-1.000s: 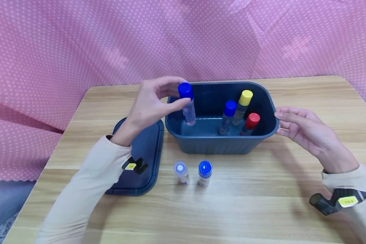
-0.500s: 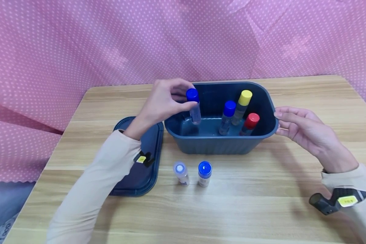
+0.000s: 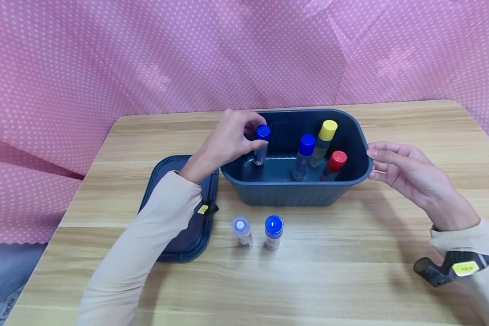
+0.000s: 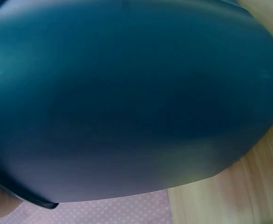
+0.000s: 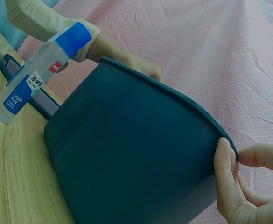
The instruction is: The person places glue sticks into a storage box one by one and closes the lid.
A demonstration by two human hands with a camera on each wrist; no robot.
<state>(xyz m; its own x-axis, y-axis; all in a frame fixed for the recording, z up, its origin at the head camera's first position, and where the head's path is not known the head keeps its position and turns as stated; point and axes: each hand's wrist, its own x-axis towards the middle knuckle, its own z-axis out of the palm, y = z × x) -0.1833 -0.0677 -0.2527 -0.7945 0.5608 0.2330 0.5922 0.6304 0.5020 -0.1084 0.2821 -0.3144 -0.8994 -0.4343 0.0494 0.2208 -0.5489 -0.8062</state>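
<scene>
Blue-capped bottle (image 3: 260,156) is pinched near its top by the left hand (image 3: 233,137) inside the left end of the dark-blue bin (image 3: 285,194), while the right hand (image 3: 411,174) pinches the opposite end, near the red-capped bottle (image 3: 335,165) inside.

Bin (image 3: 285,194), lid (image 3: 192,236), two bottles (image 3: 273,234) on table (image 3: 334,280)

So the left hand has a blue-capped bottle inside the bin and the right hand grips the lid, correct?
Not the lid: the right hand grips the bin's rim, as the right wrist view shows. The left hand does have a blue-capped bottle inside.
</scene>
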